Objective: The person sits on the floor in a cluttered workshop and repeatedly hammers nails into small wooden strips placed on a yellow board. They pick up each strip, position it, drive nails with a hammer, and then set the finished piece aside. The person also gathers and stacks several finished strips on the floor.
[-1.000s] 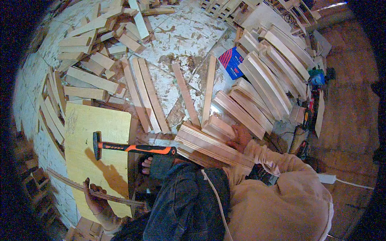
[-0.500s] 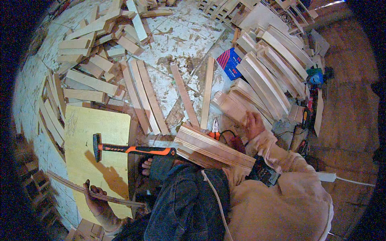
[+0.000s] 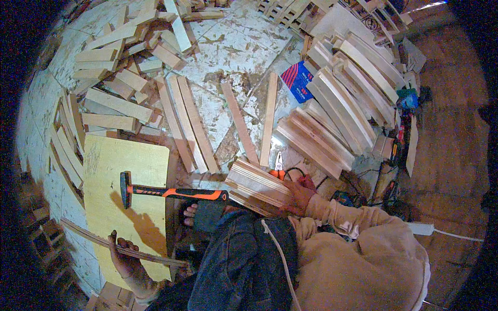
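Observation:
My left hand (image 3: 126, 259) holds a thin, narrow wooden strip (image 3: 148, 257), its fingers closed round the strip over a yellow board (image 3: 127, 150). A hammer (image 3: 174, 193) with an orange and black handle lies across that board, its head on the board and its grip toward my lap. My right hand (image 3: 301, 197), smeared by motion, covers the right end of a stack of layered wooden pieces (image 3: 257, 184) beside my knee; how its fingers lie is unclear. Pliers (image 3: 279, 163) with orange handles lie just beyond the stack.
More planks (image 3: 316, 142) and long curved-looking pieces (image 3: 345, 103) are stacked at the right. A jumbled heap of wood (image 3: 124, 67) fills the far left. Several loose strips (image 3: 192, 124) lie on the stained tiled floor, near a blue packet (image 3: 297, 82). A power strip (image 3: 420, 228) and cables are at the right.
My right hand has come from the end of the right-hand planks down and left onto the stack by my knee. My left hand and its strip have hardly moved.

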`<state>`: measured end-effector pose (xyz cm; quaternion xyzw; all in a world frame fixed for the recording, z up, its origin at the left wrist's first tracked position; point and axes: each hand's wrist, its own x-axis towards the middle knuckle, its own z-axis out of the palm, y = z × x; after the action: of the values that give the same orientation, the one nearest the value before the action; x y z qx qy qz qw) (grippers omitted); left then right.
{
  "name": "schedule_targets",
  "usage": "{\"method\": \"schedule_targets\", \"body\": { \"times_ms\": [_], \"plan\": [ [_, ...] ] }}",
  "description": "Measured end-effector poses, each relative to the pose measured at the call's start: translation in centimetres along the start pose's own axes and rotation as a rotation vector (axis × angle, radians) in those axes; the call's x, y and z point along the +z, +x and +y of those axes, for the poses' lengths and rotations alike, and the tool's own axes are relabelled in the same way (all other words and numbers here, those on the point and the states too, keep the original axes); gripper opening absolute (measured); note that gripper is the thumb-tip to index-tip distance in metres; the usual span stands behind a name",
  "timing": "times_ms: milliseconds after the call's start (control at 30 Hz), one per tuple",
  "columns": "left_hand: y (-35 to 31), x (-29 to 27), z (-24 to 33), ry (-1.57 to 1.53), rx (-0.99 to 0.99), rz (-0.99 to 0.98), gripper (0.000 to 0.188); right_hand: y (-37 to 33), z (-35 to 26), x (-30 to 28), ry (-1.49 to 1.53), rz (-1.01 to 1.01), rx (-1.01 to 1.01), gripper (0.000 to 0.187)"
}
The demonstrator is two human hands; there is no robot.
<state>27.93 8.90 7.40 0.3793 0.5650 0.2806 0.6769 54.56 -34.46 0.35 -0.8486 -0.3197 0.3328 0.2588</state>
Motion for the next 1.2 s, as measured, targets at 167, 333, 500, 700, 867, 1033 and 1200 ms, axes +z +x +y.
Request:
{"method": "schedule_targets", "body": {
  "times_ms": [167,333,500,700,867,1033,1200],
  "plan": [
    [0.1,-0.2,-0.3,-0.026,0.009,0.012,0.037,-0.7,3.6,1.4,0.159,-0.209,0.172,0.059],
    [0.6,-0.5,-0.6,-0.031,0.01,-0.025,0.037,-1.8,0.6,0.4,-0.582,0.097,-0.177,0.055],
    [0.4,-1.2,-0.5,-0.01,0.03,-0.113,0.034,-1.2,0.3,-4.5,-0.461,0.258,-0.119,0.056],
    [0.3,-0.4,-0.6,-0.072,0.016,-0.082,0.037,0.9,5.7,-12.1,-1.006,0.704,0.038,0.062],
    [-0.3,-0.5,0.0,-0.069,0.015,-0.09,0.036,2.7,1.8,-4.0,-0.284,-0.097,0.222,0.074],
    [-1.0,-0.5,0.2,-0.044,0.056,-0.065,0.036,1.7,-2.4,0.2,-0.491,-0.205,0.05,0.076],
    [-1.0,-0.4,0.2,-0.036,0.031,0.01,0.035,1.5,-1.6,-2.8,-0.45,0.141,0.154,0.085]
  ]
}}
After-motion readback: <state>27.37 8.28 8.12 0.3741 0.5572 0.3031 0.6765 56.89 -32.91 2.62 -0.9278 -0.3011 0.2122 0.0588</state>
